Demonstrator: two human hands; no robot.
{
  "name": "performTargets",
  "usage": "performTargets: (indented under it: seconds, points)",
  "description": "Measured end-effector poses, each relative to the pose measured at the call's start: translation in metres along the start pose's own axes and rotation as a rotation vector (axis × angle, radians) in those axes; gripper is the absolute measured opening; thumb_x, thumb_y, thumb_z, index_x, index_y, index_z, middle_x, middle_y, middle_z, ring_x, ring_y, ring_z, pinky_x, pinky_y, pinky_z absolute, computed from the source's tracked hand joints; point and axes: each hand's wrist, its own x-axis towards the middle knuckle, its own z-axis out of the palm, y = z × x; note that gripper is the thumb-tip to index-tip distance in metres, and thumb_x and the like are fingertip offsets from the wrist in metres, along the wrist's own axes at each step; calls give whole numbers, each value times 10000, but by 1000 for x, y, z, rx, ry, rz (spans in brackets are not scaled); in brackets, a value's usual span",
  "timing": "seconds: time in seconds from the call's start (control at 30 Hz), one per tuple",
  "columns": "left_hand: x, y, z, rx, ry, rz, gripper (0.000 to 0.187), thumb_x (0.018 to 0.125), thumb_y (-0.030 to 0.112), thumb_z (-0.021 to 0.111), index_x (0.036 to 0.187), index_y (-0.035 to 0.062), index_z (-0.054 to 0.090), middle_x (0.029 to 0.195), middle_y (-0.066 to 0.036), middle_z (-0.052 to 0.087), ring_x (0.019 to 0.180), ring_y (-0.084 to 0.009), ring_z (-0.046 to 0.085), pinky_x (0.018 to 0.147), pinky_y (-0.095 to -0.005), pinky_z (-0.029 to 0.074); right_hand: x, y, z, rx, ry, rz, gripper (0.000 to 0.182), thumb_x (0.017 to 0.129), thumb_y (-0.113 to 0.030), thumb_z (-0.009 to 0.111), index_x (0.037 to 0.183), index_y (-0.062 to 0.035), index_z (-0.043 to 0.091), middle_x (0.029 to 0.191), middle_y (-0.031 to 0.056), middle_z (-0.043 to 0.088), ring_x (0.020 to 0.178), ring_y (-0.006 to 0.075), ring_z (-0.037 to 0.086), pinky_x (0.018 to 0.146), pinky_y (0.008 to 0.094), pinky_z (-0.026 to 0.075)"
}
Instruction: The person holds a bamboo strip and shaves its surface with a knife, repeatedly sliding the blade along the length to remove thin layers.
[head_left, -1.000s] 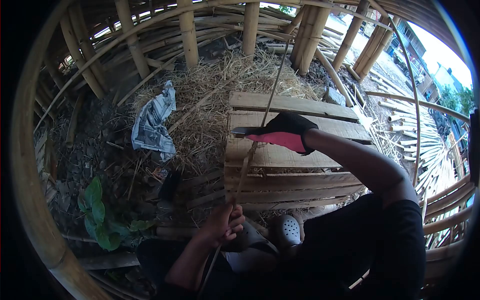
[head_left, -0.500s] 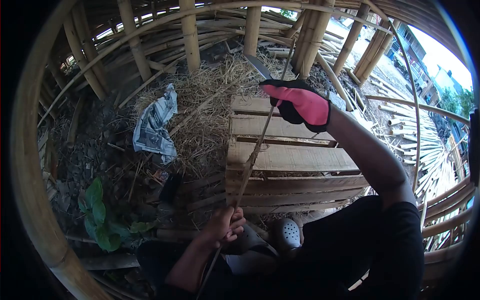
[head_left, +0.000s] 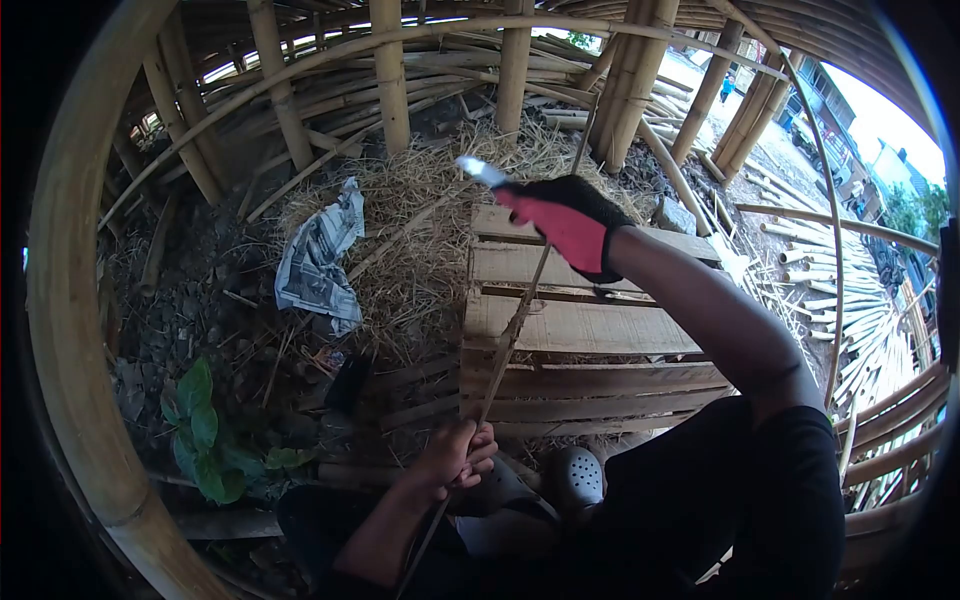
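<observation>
My bare left hand [head_left: 460, 460] is closed around a long, thin bamboo strip [head_left: 510, 335], low in front of my legs. From there the strip slants up and away over a slatted wooden crate [head_left: 575, 322]. My right hand [head_left: 575, 225], in a pink and black glove, grips a knife [head_left: 484, 171]. Its blade points up and left and shines brightly at the tip; the handle is hidden in the glove. The gloved hand overlaps the upper part of the strip in this view.
Bamboo shavings [head_left: 405, 245] cover the ground left of the crate, with a crumpled newspaper [head_left: 322, 262] on them. A leafy plant [head_left: 203, 430] grows at lower left. Bamboo posts [head_left: 390, 85] and a curved bamboo pole [head_left: 65, 330] surround me. Cut bamboo poles [head_left: 850, 300] lie at right.
My right hand and the knife have moved left and a little downward, and the blade now points more leftward. My left hand keeps its hold on the strip. The view has shifted slightly.
</observation>
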Motion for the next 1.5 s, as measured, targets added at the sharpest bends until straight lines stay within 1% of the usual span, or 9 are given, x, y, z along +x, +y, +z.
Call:
performTargets:
  seconds: [0.23,0.37,0.43,0.53,0.83,1.03,1.07,1.2,1.5]
  points:
    - [2,-5,-1,-23,-25,43,473,1039,511,327,739,145,345,519,44,279,391,-44,274,330,-190,216,2,15,-2,264,167,-107,429,937,-420,615,1234,-115,667,844,4,640,680,72,518,586,263,446]
    - [1,-5,0,-33,-39,64,449,1047,472,334,753,133,355,525,33,291,390,-46,284,324,-188,226,2,26,-4,-627,-384,-191,514,929,-516,581,1293,-156,625,1018,57,701,860,190,636,778,324,499]
    - [0,-4,0,-50,-53,60,450,1045,480,336,758,134,357,528,32,293,390,-48,286,322,-188,229,-21,38,-1,-781,-632,-625,412,952,-523,533,1236,-251,654,1058,51,712,961,237,672,791,365,513]
    - [-2,-3,1,-98,-92,42,454,1039,501,338,772,135,363,535,31,301,394,-51,295,319,-189,236,-29,42,8,-1144,-568,-694,351,935,-474,577,1221,-288,661,1005,18,718,897,213,689,728,350,527]
    - [-16,3,6,21,-121,92,451,1018,542,366,875,120,431,593,15,390,444,-90,458,329,-223,355,-7,75,-1,-1020,-322,-1095,287,886,-335,654,1171,-314,679,781,-5,682,692,185,677,599,331,518]
    - [-26,4,9,107,-92,86,451,1013,538,385,906,105,451,615,-4,447,449,-113,524,347,-246,421,18,92,-20,-1009,-88,-1152,257,895,-295,651,1150,-301,688,728,8,671,630,187,664,579,327,519]
    - [-27,4,9,120,-110,86,447,1012,534,392,906,103,450,618,-5,452,442,-114,523,351,-247,429,13,85,-27,-1092,-127,-952,243,919,-304,616,1138,-257,709,985,-12,733,803,205,700,726,305,555]
    - [-33,8,11,188,-143,103,428,1014,515,406,910,102,452,616,-2,449,435,-112,528,355,-249,436,30,97,-42,-1074,9,-721,242,930,-339,592,1102,-249,735,988,0,738,812,205,700,742,289,549]
    - [-26,11,2,-221,-115,-45,408,1035,495,363,893,122,447,539,40,351,342,-55,304,306,-186,282,7,95,-29,-955,78,-476,413,928,-547,533,1084,-215,722,927,34,730,870,250,688,804,325,532]
